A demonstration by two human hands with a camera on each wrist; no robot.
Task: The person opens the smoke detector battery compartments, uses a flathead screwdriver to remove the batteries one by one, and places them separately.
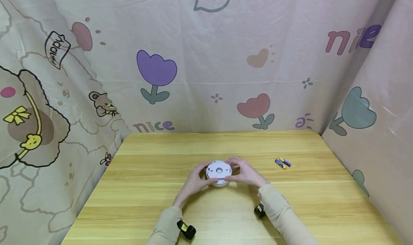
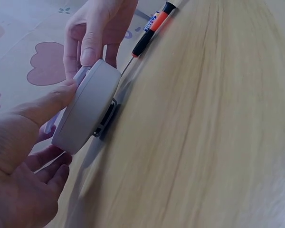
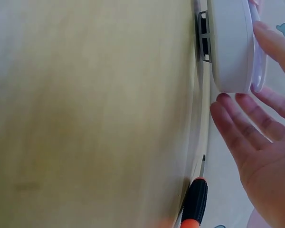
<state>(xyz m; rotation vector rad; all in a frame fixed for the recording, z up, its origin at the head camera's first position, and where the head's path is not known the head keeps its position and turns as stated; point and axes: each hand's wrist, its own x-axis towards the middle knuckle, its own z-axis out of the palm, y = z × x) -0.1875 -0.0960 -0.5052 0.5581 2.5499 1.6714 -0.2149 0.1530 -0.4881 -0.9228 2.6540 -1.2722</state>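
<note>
A round white smoke detector (image 1: 212,170) is between both hands over the middle of the table, its flat mounting plate (image 3: 259,61) facing up. My left hand (image 1: 196,179) grips its left side, thumb on the plate and fingers round the lower edge. From the right, my right hand (image 1: 246,172) holds the other side, thumb pressing near the plate's front edge and fingers at the far rim. On the underside, a raised vent with dark slots (image 2: 104,118) faces the table.
The wooden table (image 1: 145,202) has several small blue batteries (image 1: 280,163) lying at its right. A screwdriver with an orange and black handle (image 2: 154,31) lies beyond the detector in the left wrist view. Printed curtains (image 1: 206,58) hang behind and at both sides.
</note>
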